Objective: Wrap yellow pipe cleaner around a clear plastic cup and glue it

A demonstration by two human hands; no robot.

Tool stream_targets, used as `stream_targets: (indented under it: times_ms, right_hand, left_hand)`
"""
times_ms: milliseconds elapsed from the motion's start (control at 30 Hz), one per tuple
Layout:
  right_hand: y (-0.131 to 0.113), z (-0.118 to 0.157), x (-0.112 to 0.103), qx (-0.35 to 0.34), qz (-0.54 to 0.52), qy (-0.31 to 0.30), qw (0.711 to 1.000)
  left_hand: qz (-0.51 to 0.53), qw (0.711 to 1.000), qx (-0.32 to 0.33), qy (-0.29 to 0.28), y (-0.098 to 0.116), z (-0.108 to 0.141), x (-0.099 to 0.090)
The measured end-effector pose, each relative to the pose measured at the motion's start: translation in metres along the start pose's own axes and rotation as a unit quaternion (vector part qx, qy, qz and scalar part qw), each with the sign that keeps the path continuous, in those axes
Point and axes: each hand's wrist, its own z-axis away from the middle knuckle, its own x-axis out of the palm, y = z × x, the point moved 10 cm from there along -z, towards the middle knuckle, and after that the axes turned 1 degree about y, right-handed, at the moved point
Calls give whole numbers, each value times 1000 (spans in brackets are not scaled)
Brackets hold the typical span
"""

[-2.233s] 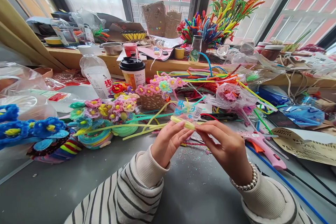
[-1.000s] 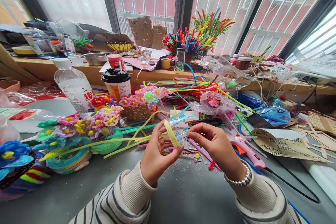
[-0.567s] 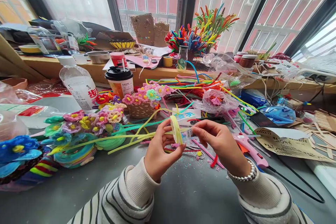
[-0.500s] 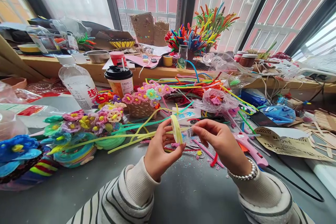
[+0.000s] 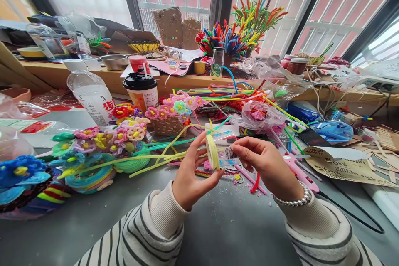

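Note:
In the head view my left hand (image 5: 193, 176) grips a pale yellow ring (image 5: 212, 151) by its edges, thumb below and fingers above. The ring stands upright, like a roll of tape; its exact kind is unclear. Just right of it, my right hand (image 5: 263, 162) has thumb and forefinger pinched at the edge of a small label with a barcode (image 5: 229, 153). Whether this label joins the ring cannot be made out. Behind my hands lie yellow pipe cleaners (image 5: 165, 160). A red fuzzy piece (image 5: 255, 183) and a pink stick lie below my right hand.
A pink glue gun (image 5: 301, 173) with a black cord lies on the right beside a sandpaper sheet (image 5: 343, 166). Fuzzy flowers (image 5: 99, 143) and a water bottle (image 5: 92, 95) stand left. A lidded cup (image 5: 141, 91) and a pipe cleaner pile (image 5: 218, 93) are behind.
The barcode label now faces me more fully, and my right hand has shifted slightly right. My left hand keeps hold of the yellow ring. The view has tilted a little.

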Motion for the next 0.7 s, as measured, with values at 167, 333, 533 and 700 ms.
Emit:
stream_targets:
  times_ms: [167,333,533,700]
  right_hand:
    - [3,-1,0,10,-34,-7,999]
    - [5,-2,-3,15,-41,-1,999]
    - [6,-2,-2,25,-64,-1,998]
    - [7,-1,-1,36,-71,-2,997]
  left_hand:
    - [-7,1000,-4,-3,-1,0,0]
    - [-1,1000,-11,-17,-1,0,2]
    - [12,999,-29,-17,-5,-1,3]
    - [17,999,-21,-20,-5,-1,4]
